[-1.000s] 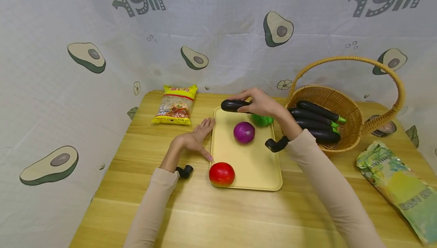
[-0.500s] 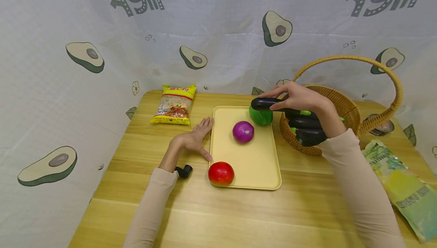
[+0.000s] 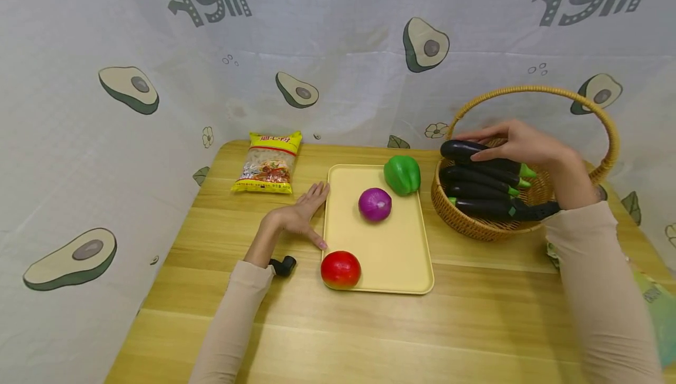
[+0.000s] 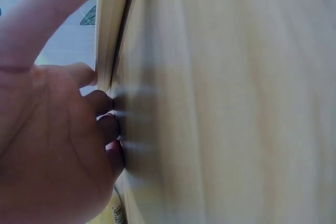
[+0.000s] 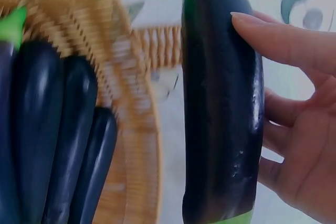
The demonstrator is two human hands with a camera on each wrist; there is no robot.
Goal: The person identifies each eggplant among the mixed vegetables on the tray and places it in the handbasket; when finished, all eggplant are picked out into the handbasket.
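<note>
My right hand [image 3: 520,142] pinches a dark eggplant [image 3: 460,150] with a green stem end, held over the wicker basket [image 3: 449,214]. In the right wrist view the thumb lies along one side of that eggplant [image 5: 220,98], with the other fingers behind it. Several more eggplants [image 3: 477,191] lie in the basket below. My left hand [image 3: 296,218] is spread at the left edge of the pale yellow tray [image 3: 398,255], thumb and fingertips right at its rim. In the left wrist view, the left palm [image 4: 52,145] shows beside the tray's side.
On the tray are a purple onion [image 3: 375,205], a green bell pepper [image 3: 402,175] and a red round fruit or vegetable [image 3: 340,270] at the near left corner. A yellow food packet [image 3: 267,162] lies back left. A green bag [image 3: 657,313] is partly behind the right sleeve.
My right hand has carried the eggplant rightward from above the tray's far end to over the basket, uncovering the bell pepper. The left hand stays at the tray's edge.
</note>
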